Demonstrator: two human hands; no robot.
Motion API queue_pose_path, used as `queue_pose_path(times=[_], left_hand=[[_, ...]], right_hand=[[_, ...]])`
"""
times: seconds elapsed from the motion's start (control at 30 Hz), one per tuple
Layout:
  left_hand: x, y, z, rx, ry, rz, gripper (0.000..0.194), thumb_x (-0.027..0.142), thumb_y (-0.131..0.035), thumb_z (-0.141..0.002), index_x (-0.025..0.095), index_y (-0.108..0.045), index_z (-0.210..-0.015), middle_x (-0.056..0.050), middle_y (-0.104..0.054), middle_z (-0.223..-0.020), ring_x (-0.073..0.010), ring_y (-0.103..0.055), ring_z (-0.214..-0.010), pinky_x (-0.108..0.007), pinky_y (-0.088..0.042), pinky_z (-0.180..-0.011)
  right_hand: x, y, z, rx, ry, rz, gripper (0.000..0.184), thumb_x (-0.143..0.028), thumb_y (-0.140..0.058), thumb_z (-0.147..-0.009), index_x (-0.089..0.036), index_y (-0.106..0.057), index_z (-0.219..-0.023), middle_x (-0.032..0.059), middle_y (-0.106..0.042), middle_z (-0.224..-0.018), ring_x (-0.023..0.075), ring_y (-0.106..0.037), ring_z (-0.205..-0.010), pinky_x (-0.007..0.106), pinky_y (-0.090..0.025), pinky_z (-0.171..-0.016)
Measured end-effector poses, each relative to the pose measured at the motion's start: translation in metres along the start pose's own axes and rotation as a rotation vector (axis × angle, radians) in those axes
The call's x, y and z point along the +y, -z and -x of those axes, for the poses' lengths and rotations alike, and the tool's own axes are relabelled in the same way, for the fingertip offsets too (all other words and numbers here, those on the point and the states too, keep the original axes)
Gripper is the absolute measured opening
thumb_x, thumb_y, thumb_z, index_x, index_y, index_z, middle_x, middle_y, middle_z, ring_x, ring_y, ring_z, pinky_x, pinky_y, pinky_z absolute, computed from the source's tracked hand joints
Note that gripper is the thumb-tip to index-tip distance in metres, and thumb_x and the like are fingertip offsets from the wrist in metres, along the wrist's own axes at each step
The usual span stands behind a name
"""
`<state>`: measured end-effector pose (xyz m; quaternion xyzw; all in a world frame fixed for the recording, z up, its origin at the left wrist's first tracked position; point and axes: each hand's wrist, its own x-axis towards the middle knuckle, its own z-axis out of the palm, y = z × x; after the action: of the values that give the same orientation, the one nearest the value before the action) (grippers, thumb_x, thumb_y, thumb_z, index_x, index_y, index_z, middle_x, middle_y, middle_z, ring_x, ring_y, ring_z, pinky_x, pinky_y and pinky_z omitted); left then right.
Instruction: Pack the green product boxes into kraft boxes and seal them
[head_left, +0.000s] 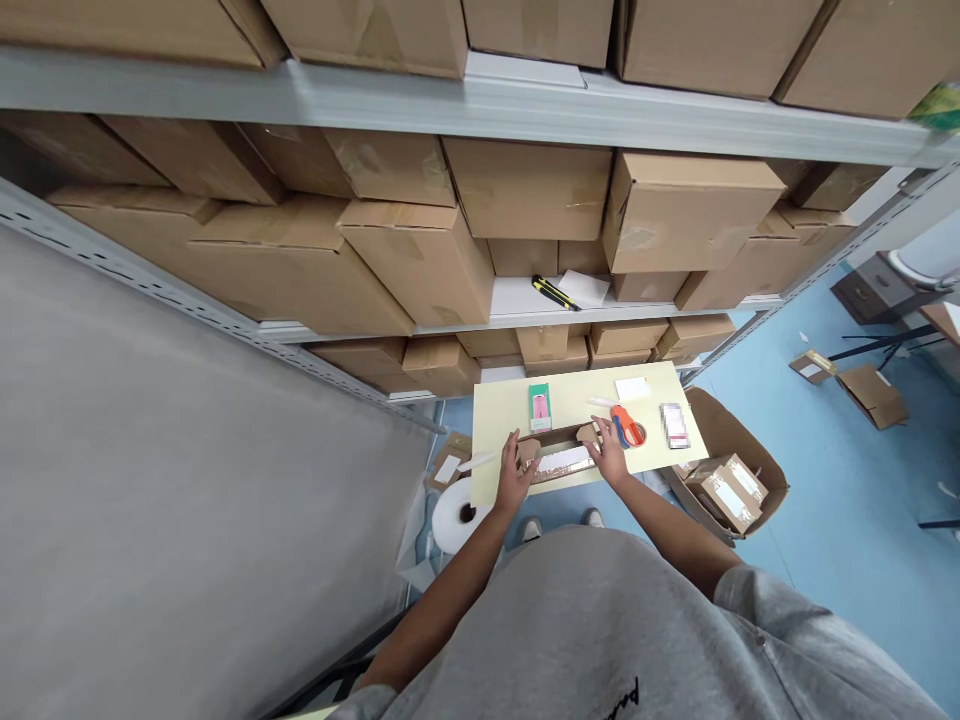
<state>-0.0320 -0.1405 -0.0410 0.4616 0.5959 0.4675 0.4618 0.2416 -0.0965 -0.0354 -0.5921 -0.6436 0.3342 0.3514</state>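
Note:
A small open cardboard box (571, 468) lies near the front edge of the pale yellow table (495, 400), its end flaps folded inward and a white label on its near side. My left hand (513, 478) grips its left end, thumb on the near wall. At the right end, my right hand (610, 458) holds the box, fingers on the far corner and thumb toward the label. Just beyond that hand is an orange and blue tape dispenser (624, 424). A green and pink package (540, 408) lies behind the box. What is inside the box is hard to make out.
Shelves (450, 108) packed with cardboard boxes rise in front, with a yellow-black utility knife (555, 292) on one. A white card (632, 388) and blurred-out item (674, 426) lie on the table. A large carton (769, 470) holding parcels stands right; a white roll (450, 518) stands left.

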Motion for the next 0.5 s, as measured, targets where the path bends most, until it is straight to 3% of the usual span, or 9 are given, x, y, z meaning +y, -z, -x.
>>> queue_pose_path(times=[0.13, 0.23, 0.4, 0.5], left_hand=[[0.000, -0.003, 0.006, 0.055, -0.077, -0.042, 0.070, 0.054, -0.076, -0.094, 0.032, -0.056, -0.157, -0.011, -0.037, -0.179, -0.0328, -0.033, -0.168, -0.053, -0.029, -0.136], [0.003, -0.003, 0.008, 0.084, -0.100, -0.082, 0.075, 0.057, -0.077, -0.093, 0.032, -0.056, -0.160, -0.010, -0.038, -0.179, -0.0324, -0.031, -0.169, -0.052, -0.025, -0.139], [0.011, 0.005, 0.010, -0.103, -0.182, -0.235, 0.057, 0.062, -0.069, -0.098, 0.033, -0.072, -0.146, -0.007, -0.046, -0.176, -0.0340, -0.024, -0.172, -0.055, -0.022, -0.140], [0.012, 0.009, 0.012, -0.140, -0.191, -0.267, 0.052, 0.060, -0.070, -0.097, 0.034, -0.076, -0.141, -0.007, -0.045, -0.177, -0.0368, -0.023, -0.172, -0.058, -0.020, -0.140]], right_hand=[[0.001, 0.000, 0.002, 0.018, 0.026, 0.028, 0.043, -0.046, -0.064, -0.101, -0.029, -0.067, -0.141, 0.0142, -0.060, -0.150, 0.0351, -0.062, -0.138, 0.052, -0.058, -0.112], [0.002, -0.001, 0.005, -0.005, 0.019, 0.056, 0.031, -0.044, -0.063, -0.102, -0.029, -0.073, -0.127, 0.0122, -0.061, -0.154, 0.0345, -0.065, -0.135, 0.050, -0.061, -0.107], [0.001, 0.005, 0.014, -0.054, 0.000, 0.095, 0.033, -0.047, -0.060, -0.105, -0.031, -0.078, -0.127, 0.0091, -0.060, -0.161, 0.0323, -0.071, -0.129, 0.047, -0.063, -0.101], [0.003, 0.008, 0.019, -0.072, 0.007, 0.083, 0.038, -0.049, -0.055, -0.108, -0.032, -0.079, -0.132, 0.0077, -0.061, -0.161, 0.0304, -0.071, -0.129, 0.045, -0.063, -0.103]])
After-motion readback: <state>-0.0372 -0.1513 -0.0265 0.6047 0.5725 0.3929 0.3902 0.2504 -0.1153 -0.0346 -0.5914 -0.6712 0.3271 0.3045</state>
